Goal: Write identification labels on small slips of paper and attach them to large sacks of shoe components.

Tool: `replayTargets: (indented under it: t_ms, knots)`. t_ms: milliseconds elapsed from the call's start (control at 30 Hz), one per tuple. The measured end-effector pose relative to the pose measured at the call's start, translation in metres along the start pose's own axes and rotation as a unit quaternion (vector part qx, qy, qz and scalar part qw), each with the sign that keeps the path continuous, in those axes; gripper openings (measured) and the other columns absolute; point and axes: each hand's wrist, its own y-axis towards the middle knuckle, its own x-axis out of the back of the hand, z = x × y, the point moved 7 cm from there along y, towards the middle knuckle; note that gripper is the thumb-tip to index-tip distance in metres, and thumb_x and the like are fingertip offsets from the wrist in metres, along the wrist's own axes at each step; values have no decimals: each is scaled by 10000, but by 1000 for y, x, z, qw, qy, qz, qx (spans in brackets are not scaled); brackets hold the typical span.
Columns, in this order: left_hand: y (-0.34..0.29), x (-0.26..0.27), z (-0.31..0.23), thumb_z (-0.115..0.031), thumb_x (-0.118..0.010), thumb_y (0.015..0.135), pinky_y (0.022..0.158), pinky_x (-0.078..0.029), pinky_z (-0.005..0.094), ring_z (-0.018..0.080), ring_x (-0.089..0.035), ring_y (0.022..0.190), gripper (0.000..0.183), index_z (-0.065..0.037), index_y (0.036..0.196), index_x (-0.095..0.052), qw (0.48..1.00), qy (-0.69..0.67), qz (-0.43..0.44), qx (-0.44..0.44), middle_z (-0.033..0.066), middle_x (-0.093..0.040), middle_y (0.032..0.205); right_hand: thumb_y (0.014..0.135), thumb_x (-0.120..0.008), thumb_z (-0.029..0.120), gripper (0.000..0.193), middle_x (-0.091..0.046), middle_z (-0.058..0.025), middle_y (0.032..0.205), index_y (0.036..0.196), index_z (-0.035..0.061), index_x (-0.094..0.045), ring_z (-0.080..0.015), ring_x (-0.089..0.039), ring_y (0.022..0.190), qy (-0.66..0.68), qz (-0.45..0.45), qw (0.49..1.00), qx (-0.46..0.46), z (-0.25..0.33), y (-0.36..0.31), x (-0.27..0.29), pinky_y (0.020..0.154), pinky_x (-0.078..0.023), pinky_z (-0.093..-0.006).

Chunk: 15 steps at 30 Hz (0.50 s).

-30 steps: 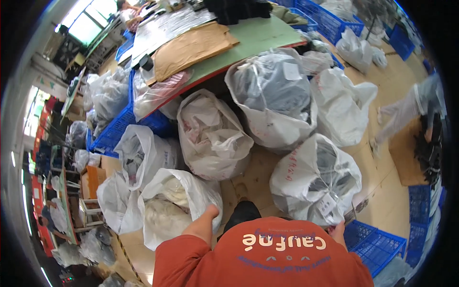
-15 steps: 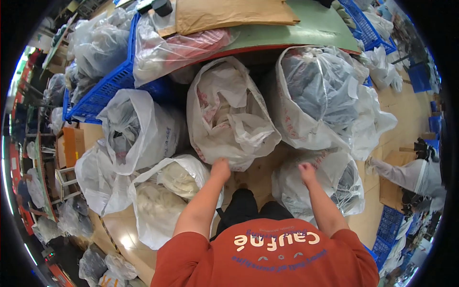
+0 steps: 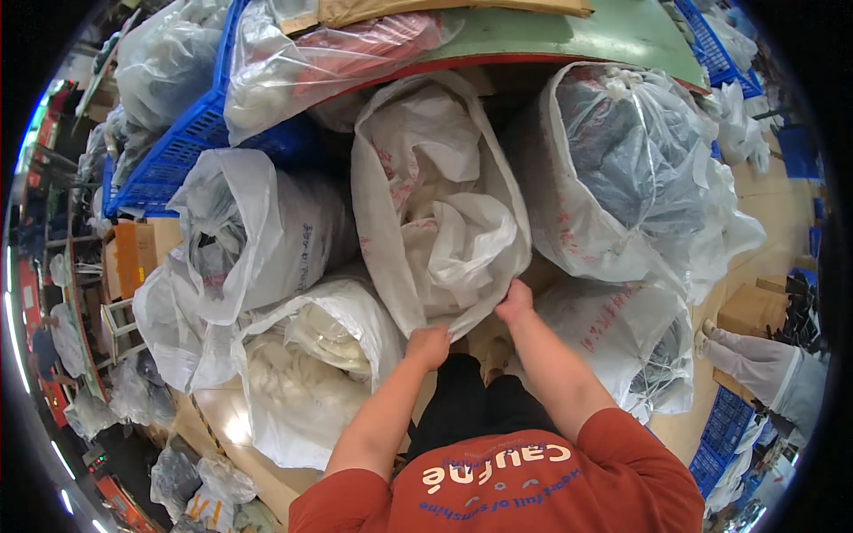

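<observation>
A large white woven sack (image 3: 384, 253) stands open in front of me, with crumpled pale sheeting (image 3: 475, 240) inside and red marks on its wall. My left hand (image 3: 429, 346) is closed on the near edge of its mouth. Farther right along the same edge, my right hand (image 3: 514, 300) pinches the rim. Beside my left forearm is another white sack (image 3: 306, 435) holding cream-coloured material (image 3: 302, 369). A sack with dark strands showing at its mouth (image 3: 613, 324) lies next to my right forearm.
Far right stands a full sack with a tied clear bag of grey-blue material (image 3: 631, 160). A white sack (image 3: 275, 240) is at the left. Behind are a blue crate (image 3: 191, 147) and a green tabletop (image 3: 533, 40). A person's light-clad leg (image 3: 755, 355) shows at the right.
My right hand has come leftward from beside the right-hand sack to the middle sack's rim. My left hand has moved slightly nearer to me, and the sack's near edge has come with it.
</observation>
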Motion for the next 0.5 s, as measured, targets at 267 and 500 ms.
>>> replayTargets:
  t_ms: [267,500]
  knots:
    - [-35,19,-50,-267,-467,812,716,-438,473,406,-562,745,264,-19,767,-544,998,2,-58,-33,210,-595,779,886,-481,296,399,-537,-148,1086,1109,-36,-471,-257,-519,985,-173,130,971,102,29,-74,15,865,-412,-385]
    - [-87,-49,-62,-270,-484,791,703,-451,455,373,-583,732,246,-41,787,-574,996,27,-79,-7,191,-608,745,866,-521,218,372,-536,-152,1089,1133,-32,-454,-262,-527,973,-256,101,958,78,24,-114,88,841,-425,-384]
